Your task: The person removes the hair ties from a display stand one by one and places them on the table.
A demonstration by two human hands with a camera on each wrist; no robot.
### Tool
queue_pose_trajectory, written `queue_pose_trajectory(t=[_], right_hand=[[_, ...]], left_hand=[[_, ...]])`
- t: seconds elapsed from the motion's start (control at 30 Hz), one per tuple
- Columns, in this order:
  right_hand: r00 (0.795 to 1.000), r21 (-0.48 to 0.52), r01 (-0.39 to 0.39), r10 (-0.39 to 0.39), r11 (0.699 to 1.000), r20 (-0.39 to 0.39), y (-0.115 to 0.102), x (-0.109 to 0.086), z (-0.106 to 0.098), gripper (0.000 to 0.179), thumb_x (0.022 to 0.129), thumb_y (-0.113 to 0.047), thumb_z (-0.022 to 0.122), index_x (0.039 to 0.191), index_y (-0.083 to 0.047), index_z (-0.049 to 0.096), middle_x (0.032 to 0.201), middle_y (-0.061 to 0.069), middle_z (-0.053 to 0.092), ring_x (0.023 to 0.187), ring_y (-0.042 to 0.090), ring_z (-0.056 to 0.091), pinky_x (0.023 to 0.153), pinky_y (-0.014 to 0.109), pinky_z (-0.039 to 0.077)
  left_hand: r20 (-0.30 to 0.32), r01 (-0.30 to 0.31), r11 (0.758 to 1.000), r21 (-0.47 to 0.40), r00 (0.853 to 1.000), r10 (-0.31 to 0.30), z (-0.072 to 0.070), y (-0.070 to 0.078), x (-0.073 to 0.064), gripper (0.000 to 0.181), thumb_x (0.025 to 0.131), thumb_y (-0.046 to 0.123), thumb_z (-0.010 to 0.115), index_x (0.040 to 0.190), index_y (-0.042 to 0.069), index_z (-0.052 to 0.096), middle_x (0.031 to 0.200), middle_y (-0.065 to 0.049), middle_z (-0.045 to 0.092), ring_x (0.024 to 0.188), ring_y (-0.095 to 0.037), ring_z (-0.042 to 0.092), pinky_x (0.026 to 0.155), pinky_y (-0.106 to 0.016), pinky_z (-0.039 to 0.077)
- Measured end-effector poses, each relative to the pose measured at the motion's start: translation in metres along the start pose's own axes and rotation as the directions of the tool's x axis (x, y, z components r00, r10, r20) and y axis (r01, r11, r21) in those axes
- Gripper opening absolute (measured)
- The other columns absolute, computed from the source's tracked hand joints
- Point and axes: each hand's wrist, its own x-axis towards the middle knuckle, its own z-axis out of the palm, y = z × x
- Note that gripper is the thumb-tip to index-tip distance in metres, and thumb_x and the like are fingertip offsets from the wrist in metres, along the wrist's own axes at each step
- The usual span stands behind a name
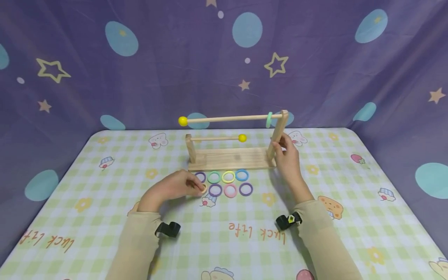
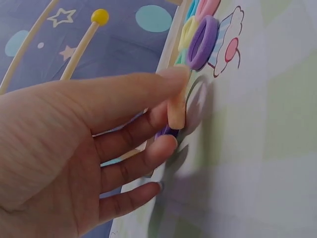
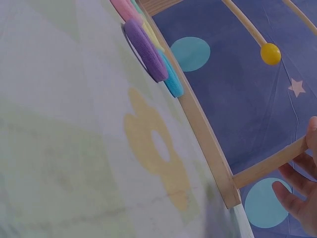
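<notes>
My left hand (image 1: 176,184) pinches a pale orange hair tie (image 2: 176,113) between thumb and index finger, just above the cloth; the other fingers are spread in the left wrist view. With my right hand (image 1: 289,157) I hold the tall right post (image 1: 277,134) of a wooden stand (image 1: 234,157), thumb in front and fingers behind. A mint green hair tie (image 1: 269,119) hangs on the stand's long upper rod (image 1: 227,118), near that post. The shorter lower rod (image 1: 217,139) is bare and, like the upper one, ends in a yellow ball (image 1: 242,138).
In front of the stand several hair ties lie flat in two rows: purple (image 1: 246,189), pink (image 1: 230,190), blue (image 1: 242,175), yellow (image 1: 228,177) and green (image 1: 214,177) among them. A checked cloth (image 1: 350,241) covers the table, with a purple curtain (image 1: 157,77) behind.
</notes>
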Motion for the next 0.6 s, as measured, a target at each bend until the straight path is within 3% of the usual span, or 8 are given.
queue_pose_trajectory(t=[0.2,0.3,0.43,0.6], right_hand=[[1.0,-0.005,0.002,-0.002,1.0,-0.003,0.0,0.0,0.0,0.042,0.102,-0.012,0.054,0.142,-0.002,0.047,0.13,0.02,0.06,0.119,0.032,0.056,0.091,0.045,0.05],[1.0,-0.002,0.0,0.0,1.0,-0.003,-0.001,0.0,0.0,0.042,0.102,-0.011,0.055,0.142,-0.003,0.047,0.129,0.019,0.06,0.119,0.031,0.056,0.091,0.044,0.05],[1.0,0.004,-0.001,0.001,1.0,0.0,0.0,0.0,-0.001,0.042,0.102,-0.012,0.055,0.142,-0.004,0.048,0.129,0.019,0.06,0.119,0.031,0.056,0.091,0.044,0.05],[1.0,0.004,0.004,-0.004,1.0,0.006,0.001,0.0,0.0,0.042,0.102,-0.013,0.055,0.142,-0.004,0.047,0.13,0.019,0.059,0.119,0.031,0.056,0.092,0.045,0.05]], left_hand=[[0.0,-0.031,0.998,-0.049,1.0,0.031,0.001,0.0,0.001,0.015,0.087,0.019,0.077,0.1,0.01,0.075,0.091,0.003,0.07,0.083,-0.014,0.06,0.078,-0.031,0.05],[-0.038,-0.097,0.994,-0.055,0.995,0.095,0.003,0.0,0.003,0.021,0.09,0.018,0.075,0.107,0.006,0.073,0.094,0.001,0.069,0.086,-0.015,0.059,0.082,-0.032,0.049],[-0.109,-0.183,0.982,-0.048,0.978,0.177,0.006,0.001,0.006,0.027,0.092,0.019,0.072,0.114,0.003,0.071,0.1,0.001,0.068,0.09,-0.016,0.059,0.086,-0.036,0.048],[-0.164,-0.175,0.983,-0.048,0.973,0.165,0.01,0.006,0.008,0.027,0.094,0.023,0.07,0.115,0.007,0.071,0.103,0.001,0.068,0.092,-0.017,0.06,0.086,-0.038,0.049]])
